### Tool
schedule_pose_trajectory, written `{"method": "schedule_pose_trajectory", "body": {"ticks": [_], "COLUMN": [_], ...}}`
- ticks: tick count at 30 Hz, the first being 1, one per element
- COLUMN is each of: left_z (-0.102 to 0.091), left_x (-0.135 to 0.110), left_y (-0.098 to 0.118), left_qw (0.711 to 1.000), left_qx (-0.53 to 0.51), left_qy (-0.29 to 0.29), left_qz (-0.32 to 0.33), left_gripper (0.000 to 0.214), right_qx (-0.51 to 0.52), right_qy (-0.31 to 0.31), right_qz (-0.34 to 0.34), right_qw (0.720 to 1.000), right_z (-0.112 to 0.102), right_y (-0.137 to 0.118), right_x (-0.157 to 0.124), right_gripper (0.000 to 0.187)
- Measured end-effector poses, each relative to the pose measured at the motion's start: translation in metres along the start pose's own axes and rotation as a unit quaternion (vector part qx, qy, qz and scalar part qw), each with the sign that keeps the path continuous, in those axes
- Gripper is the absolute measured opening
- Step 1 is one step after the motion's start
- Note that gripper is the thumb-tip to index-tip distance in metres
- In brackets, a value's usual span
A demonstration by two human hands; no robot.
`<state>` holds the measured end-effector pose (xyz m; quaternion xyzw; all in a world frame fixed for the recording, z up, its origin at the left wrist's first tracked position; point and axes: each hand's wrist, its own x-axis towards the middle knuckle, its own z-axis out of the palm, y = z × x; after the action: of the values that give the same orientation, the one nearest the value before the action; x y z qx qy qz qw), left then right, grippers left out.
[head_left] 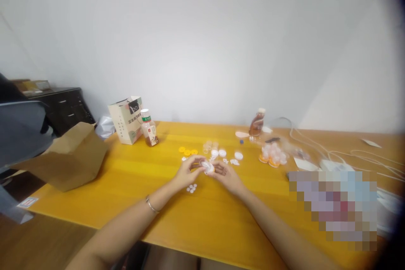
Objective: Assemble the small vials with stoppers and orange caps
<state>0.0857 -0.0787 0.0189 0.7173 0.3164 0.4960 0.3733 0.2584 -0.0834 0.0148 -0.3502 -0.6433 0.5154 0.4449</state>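
Pale wall (202,42), yellow-brown table (196,228) before it. One small white piece (208,167), held over the table's middle, details blurred: left hand (186,174) and right hand (228,178), thumb and fingers of each closed on it from opposite sides, probably to keep so small a thing steady. Loose stock, seemingly grouped by kind for easy reach: white discs (191,187) just below the left hand; yellow rounds (187,152) beyond it; clear cups (215,145), white lids (222,152) and white cutouts (234,162) beyond the piece, the nearest partly screened by the hands. Further right: one pink-and-orange heap (274,154); cables (308,139); one dark bottle (257,123) near the wall. Left side: one labelled bottle (150,130) beside a carton (122,122); one paper bag (79,156); all well apart from the hands, seemingly obstructing nothing.
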Motion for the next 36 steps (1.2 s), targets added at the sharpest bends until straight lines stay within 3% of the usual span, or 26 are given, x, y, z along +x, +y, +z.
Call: {"method": "schedule_pose_trajectory", "body": {"ticks": [6, 15, 23, 36], "left_z": [-0.001, -0.007, -0.007, 0.002], "left_x": [0.000, 0.002, 0.001, -0.005], "left_y": [0.008, 0.015, 0.016, 0.011], "left_qw": [1.000, 0.992, 0.990, 0.994], "left_qx": [-0.021, -0.121, -0.138, 0.017], "left_qy": [0.008, -0.041, -0.035, 0.070], "left_qz": [0.002, -0.018, -0.012, 0.078], "left_gripper": [0.024, 0.031, 0.032, 0.020], "right_qx": [-0.049, 0.132, 0.220, 0.087], "right_qy": [0.032, -0.064, -0.070, 0.074], "right_qz": [-0.036, 0.044, 0.057, -0.023], "right_qw": [0.998, 0.988, 0.971, 0.993], "right_z": [0.006, 0.011, 0.015, 0.029], "right_y": [-0.002, -0.013, -0.012, -0.013], "right_x": [-0.004, -0.009, -0.012, -0.012], "right_gripper": [0.032, 0.031, 0.024, 0.036]}}
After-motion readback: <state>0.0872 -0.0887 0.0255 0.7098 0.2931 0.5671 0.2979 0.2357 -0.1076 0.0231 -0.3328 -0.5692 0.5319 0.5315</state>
